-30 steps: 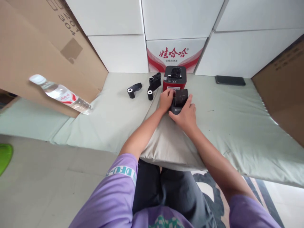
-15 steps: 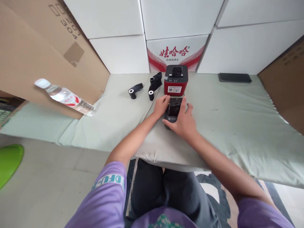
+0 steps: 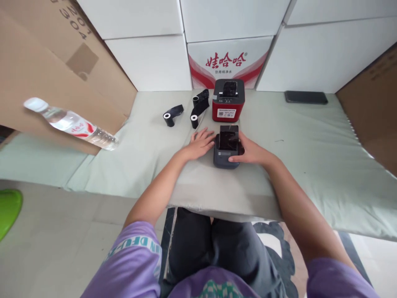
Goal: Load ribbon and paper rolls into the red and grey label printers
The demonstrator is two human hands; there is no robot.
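A small grey printer with a dark glossy lid is gripped on the near mat by the right hand; the left hand, flat and spread, rests just left; farther, a red printer stands.

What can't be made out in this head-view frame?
- Grey printer: right side hidden by the right hand; label text too small.
- Red printer: label print too small.
- Left hand: palm down, contact with the grey printer unclear.
- Brown box: print cut off by the top edge.
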